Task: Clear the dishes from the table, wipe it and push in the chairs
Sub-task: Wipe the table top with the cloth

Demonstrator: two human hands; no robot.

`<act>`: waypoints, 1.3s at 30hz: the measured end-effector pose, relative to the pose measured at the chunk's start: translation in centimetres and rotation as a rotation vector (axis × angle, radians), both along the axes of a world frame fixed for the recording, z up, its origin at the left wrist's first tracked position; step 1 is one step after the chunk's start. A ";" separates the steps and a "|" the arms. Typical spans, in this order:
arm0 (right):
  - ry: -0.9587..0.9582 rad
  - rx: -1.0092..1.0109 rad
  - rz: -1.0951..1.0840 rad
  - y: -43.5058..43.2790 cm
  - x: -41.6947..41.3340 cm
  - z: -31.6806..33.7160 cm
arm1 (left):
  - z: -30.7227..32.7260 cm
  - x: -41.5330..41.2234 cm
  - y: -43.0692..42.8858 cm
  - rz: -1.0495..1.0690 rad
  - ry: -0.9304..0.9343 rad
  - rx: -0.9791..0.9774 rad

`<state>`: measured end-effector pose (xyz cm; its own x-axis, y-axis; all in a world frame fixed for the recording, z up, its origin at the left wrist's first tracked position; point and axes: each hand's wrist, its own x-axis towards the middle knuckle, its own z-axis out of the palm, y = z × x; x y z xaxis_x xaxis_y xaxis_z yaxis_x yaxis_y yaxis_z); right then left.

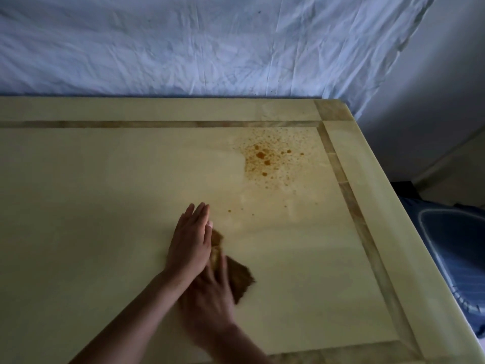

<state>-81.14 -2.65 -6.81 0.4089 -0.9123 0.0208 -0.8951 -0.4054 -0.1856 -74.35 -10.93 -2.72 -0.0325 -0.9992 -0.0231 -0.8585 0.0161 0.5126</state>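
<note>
The table (78, 179) is a broad, pale, hard slab with a darker inlaid border. No dishes show on it. A brown spill (267, 158) is spattered near its far right corner, with a few stray drops closer in.

The brown cloth (241, 281) lies flat on the table near the middle, well short of the spill. It looks soft, limp, light and probably damp, so it should slide best under a flat palm. To lift it, bunching it at the middle would likely work best.

The left hand (190, 240) lies palm down on the cloth's far end, fingers (200, 216) straight and together, grasping nothing. The right hand (210, 300) covers the near end. It is blurred, so I cannot tell whether its fingers are curled.
</note>
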 end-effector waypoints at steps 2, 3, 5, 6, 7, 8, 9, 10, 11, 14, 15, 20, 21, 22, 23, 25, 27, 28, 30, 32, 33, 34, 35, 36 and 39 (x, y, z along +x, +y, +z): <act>0.056 0.083 0.055 -0.9 2.9 -0.5 | 0.0 0.2 -0.9 -0.024 -0.027 -0.012; 0.123 0.168 -0.007 -2.2 4.2 -1.1 | -0.1 0.3 -1.3 -0.032 -0.040 -0.009; 0.108 0.089 -0.236 -5.0 2.9 -4.3 | -0.2 0.5 -2.2 -0.015 -0.078 0.001; 0.081 0.046 -0.267 -6.3 2.2 -5.2 | -0.2 0.6 -2.6 -0.001 -0.097 -0.006; -0.048 0.142 -0.188 -7.6 0.6 -5.0 | -0.2 0.7 -3.2 0.005 -0.105 -0.023; -0.025 0.242 -0.142 -9.0 -1.0 -3.4 | -0.2 0.8 -3.6 0.000 -0.103 -0.040; 0.063 0.244 -0.170 -10.6 -2.4 -1.8 | -0.3 1.0 -4.1 -0.006 -0.106 -0.048; 0.070 0.184 -0.161 -12.8 -3.9 -0.3 | -0.6 1.3 -4.5 -0.014 -0.120 -0.044; 0.066 0.116 -0.168 -14.2 -6.6 0.6 | -0.7 1.6 -4.8 -0.022 -0.146 -0.036; 0.088 0.117 -0.412 -14.8 -14.2 1.2 | -1.2 2.2 -5.5 -0.040 -0.204 0.011; 0.100 0.139 -0.490 -14.7 -16.4 1.1 | -1.3 2.4 -5.7 -0.038 -0.221 0.023; 0.023 0.185 -0.828 -13.7 -21.8 1.1 | -1.4 2.9 -6.2 -0.034 -0.268 0.077; 0.004 0.196 -0.863 -13.9 -21.3 0.9 | -1.3 3.0 -6.3 -0.040 -0.267 0.075; -0.007 0.204 -0.894 -14.0 -20.5 0.9 | -1.3 3.0 -6.2 -0.045 -0.258 0.077; -0.002 0.210 -0.896 -14.2 -19.3 0.8 | -1.3 3.0 -6.2 -0.048 -0.240 0.082; 0.042 0.177 -0.754 -14.3 -15.9 0.5 | -1.3 3.1 -6.2 -0.047 -0.185 0.098; 0.072 0.109 -0.535 -13.5 -10.8 0.6 | -1.4 3.2 -6.4 -0.026 -0.144 0.080; 0.063 0.120 -0.414 -13.0 -8.1 0.1 | -1.4 3.1 -6.7 -0.003 -0.116 0.061; 0.072 0.152 -0.212 -12.1 -2.5 -0.7 | -0.9 3.3 -7.3 0.047 -0.090 0.034; 0.069 0.178 -0.069 -12.3 1.6 -0.5 | -0.7 3.5 -8.4 0.094 -0.088 0.032; 0.078 0.173 0.000 -12.9 2.7 -0.3 | -0.6 3.6 -8.9 0.117 -0.083 0.033; 0.089 0.150 0.064 -14.0 3.3 0.0 | -0.4 3.6 -9.6 0.137 -0.083 0.032; 0.097 0.127 0.116 -15.1 3.3 0.1 | -0.3 3.7 -10.2 0.146 -0.085 0.033; 0.096 0.135 0.144 -16.5 2.8 0.1 | -0.3 3.9 -10.9 0.148 -0.097 0.028; 0.064 0.097 0.011 -21.5 -1.5 0.3 | -0.7 3.5 -13.0 0.138 -0.115 0.009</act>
